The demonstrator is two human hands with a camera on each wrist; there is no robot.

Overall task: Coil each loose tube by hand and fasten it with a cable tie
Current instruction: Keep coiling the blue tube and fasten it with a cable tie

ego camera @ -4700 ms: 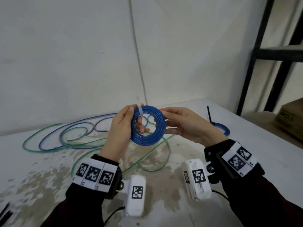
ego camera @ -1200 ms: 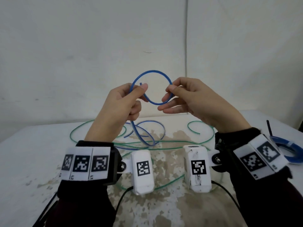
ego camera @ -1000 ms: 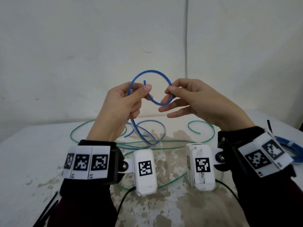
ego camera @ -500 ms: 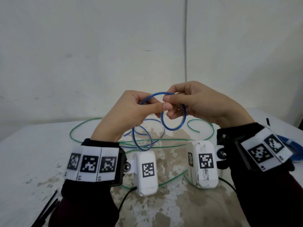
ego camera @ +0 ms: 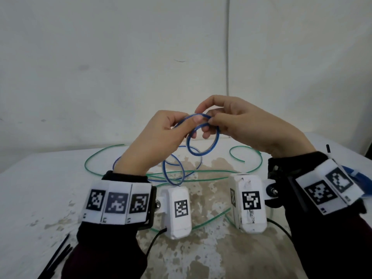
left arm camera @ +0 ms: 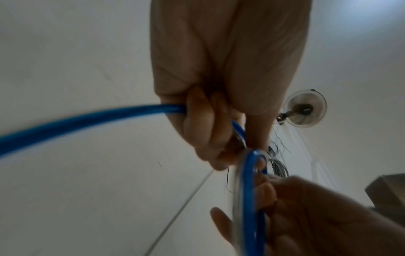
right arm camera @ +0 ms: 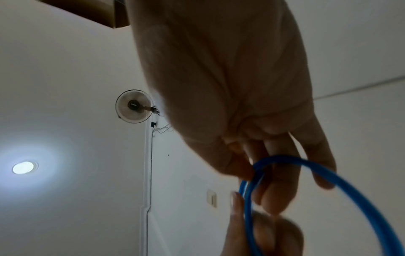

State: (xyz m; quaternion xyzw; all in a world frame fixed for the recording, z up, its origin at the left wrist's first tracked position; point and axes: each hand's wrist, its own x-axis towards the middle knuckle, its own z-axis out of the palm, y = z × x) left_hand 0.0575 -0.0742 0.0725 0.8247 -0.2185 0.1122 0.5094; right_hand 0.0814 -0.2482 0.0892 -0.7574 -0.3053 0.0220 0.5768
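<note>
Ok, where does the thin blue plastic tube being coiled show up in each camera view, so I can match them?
Head: thin blue plastic tube at centre, a loop held between both hands, its tail trailing onto the table.
Left wrist: it arcs in from the left edge into the left hand.
Right wrist: it curves from centre to lower right under the right hand.
Shared landmark: the two hands meeting at the loop.

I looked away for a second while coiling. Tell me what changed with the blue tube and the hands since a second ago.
The hands came down and together: the left hand and right hand now pinch the blue tube where its turns cross, and the single wide loop has become a smaller two-turn coil. Both hands kept their hold. The tube's loose tail, the green tube and the black cable ties still lie on the table.
</note>
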